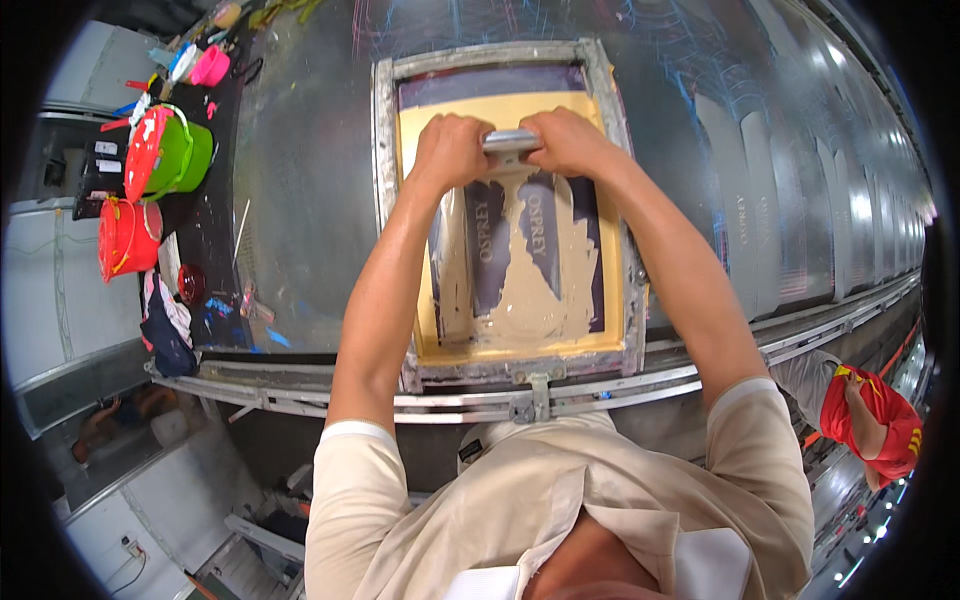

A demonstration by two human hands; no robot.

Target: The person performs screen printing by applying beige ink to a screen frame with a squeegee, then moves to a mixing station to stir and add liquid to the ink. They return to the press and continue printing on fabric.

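Both my arms reach forward over a screen printing frame (384, 200) that lies on the long dark table. My left hand (452, 150) is closed around the left end of a squeegee (512, 141) with a pale metal handle. Around its right end my right hand (566, 142) is closed too. The squeegee stands near the far part of the frame. Beige ink (545, 290) spreads in uneven patches over the dark mesh, mostly on the near side of the squeegee. Yellow tape borders the mesh. The squeegee's lower edge is partly hidden by my hands and the ink.
At the left table end stand a green bucket (188, 155), a red bucket (130, 238) and a pink tub (210, 66), with a dark cloth (168, 335) nearby. A metal rail (450, 409) runs along the near edge. Printed grey panels (745, 210) lie rightward. Another person in red (880, 425) stands at right.
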